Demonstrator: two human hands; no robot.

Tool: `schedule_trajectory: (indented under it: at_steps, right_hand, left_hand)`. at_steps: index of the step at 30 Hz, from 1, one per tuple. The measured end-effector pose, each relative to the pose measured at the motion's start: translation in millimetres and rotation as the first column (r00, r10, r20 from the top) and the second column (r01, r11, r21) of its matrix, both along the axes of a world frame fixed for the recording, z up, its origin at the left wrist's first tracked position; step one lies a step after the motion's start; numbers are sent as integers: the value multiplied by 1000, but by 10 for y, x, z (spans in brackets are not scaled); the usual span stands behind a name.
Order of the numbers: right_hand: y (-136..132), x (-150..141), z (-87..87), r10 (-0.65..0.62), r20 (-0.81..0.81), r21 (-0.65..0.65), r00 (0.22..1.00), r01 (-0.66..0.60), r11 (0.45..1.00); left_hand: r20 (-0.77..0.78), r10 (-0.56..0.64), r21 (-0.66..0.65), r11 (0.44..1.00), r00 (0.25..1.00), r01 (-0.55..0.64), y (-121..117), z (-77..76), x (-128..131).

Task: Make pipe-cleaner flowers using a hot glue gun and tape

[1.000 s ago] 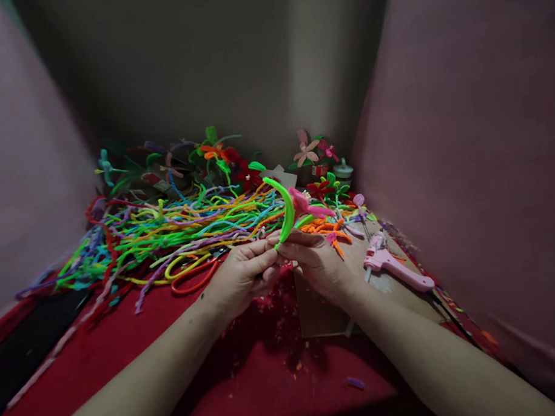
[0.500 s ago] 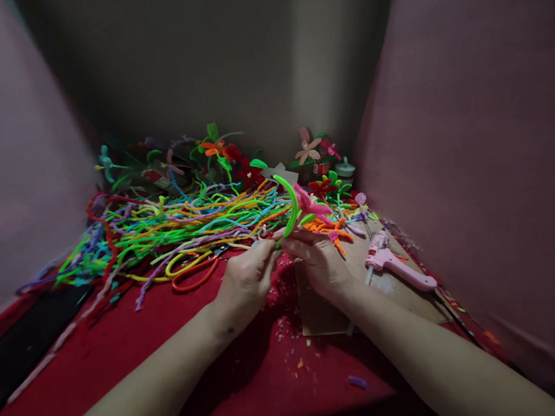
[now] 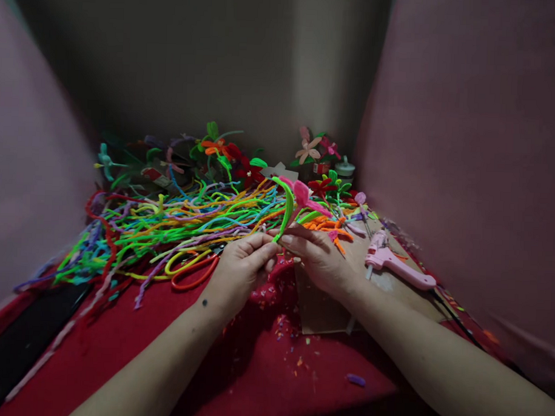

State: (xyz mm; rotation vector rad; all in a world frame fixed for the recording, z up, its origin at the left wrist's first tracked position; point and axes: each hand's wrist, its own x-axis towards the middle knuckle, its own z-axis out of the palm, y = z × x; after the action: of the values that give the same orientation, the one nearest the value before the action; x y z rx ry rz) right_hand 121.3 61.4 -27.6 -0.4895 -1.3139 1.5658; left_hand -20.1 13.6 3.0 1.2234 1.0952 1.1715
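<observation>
Between both hands, a pink pipe-cleaner flower [image 3: 301, 194] with a curved bright green leaf [image 3: 287, 207] stands up over the table. My left hand [image 3: 243, 264] is closed, its thumb and fingers pinching the lower end of the green leaf and stem. From the other side, my right hand [image 3: 319, 255] grips the flower's stem between thumb and fingers. The fingertips of both hands almost meet there, so the stem itself is mostly hidden. A second green leaf [image 3: 310, 217] shows low behind the right fingers.
A pile of colourful pipe cleaners [image 3: 186, 223] covers the table's back left, with orange-handled scissors [image 3: 195, 284] at its front. A pink glue gun [image 3: 396, 267] lies on a board [image 3: 319, 306] at right. Finished flowers [image 3: 220, 146] stand along the wall. Fuzz bits litter the red cloth [image 3: 253, 377].
My left hand rolled over at the stem, then turned back to a thumb-up pinch. The flower swung a little and its pink petals now face more away. My right hand stayed in place.
</observation>
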Motion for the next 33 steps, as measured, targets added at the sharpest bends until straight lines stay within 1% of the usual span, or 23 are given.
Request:
schedule_trajectory:
  at_steps: [4,7,9,10,11,12,13,14,15,16,17,18,19,20,21,22,24,26,30,33]
  right_hand:
    - [11,-14,24,66,-19,4,998,-66,998]
    - [8,-14,29,103,-61,5,993,-103,995]
    - [3,-10,26,85,-73,18,994,-84,996]
    - [-1,-11,24,73,-78,22,994,-72,997]
    - [-7,-14,23,61,-85,20,995,-59,998]
    - [-13,-22,22,49,-92,14,995,-48,999]
    - [-21,-33,22,31,-102,4,994,-31,1000]
    - [-30,-46,22,9,-114,-9,993,-10,1000]
    - [-39,-60,23,-14,-124,-23,992,12,1000]
    - [-48,-74,24,-35,-128,-36,991,31,999]
    - [-57,-86,26,-54,-127,-44,990,48,998]
    - [-64,-95,28,-62,-125,-47,990,56,997]
    - [-70,-99,30,-62,-122,-45,991,57,997]
    - [-74,-100,33,-54,-118,-39,992,50,998]
    - [-77,-97,36,-45,-115,-28,992,42,999]
    - [-78,-89,41,-32,-108,-18,994,30,999]
    - [-79,-66,53,-13,-85,7,996,13,1000]
    - [-75,-35,63,-16,-25,55,1000,17,998]
    - [-52,13,60,-44,79,132,996,34,991]
    - [-31,14,37,-28,90,111,996,18,994]
  left_hand:
    - [167,-108,-46,992,980,118,11,-16,-30]
    - [252,-204,-75,970,946,230,23,-12,-52]
    - [264,-246,-82,958,933,276,26,-4,-56]
    - [237,-247,-75,960,939,271,25,-1,-52]
    - [174,-231,-61,968,957,244,22,1,-45]
    - [75,-191,-31,981,979,194,17,-1,-34]
    - [-52,-122,21,992,991,123,11,-9,-22]
    - [-189,-30,101,994,981,50,4,-21,-8]
    - [-316,75,206,979,946,-9,-2,-38,4]
    - [-413,179,317,948,893,-43,-8,-58,14]
    - [-475,265,417,907,839,-51,-13,-79,21]
    - [-507,327,493,869,797,-43,-17,-98,24]
    - [-522,358,535,844,774,-30,-19,-114,24]
    - [-520,363,546,838,773,-26,-20,-123,21]
    - [-505,351,532,846,788,-36,-20,-127,17]
    - [-480,327,498,865,814,-53,-19,-123,12]
    - [-412,262,403,911,873,-83,-14,-100,5]
    - [-338,198,314,945,920,-88,-8,-68,7]
    - [-176,107,179,981,979,-75,-2,-30,27]
    - [-76,74,98,993,994,-66,-2,-35,39]
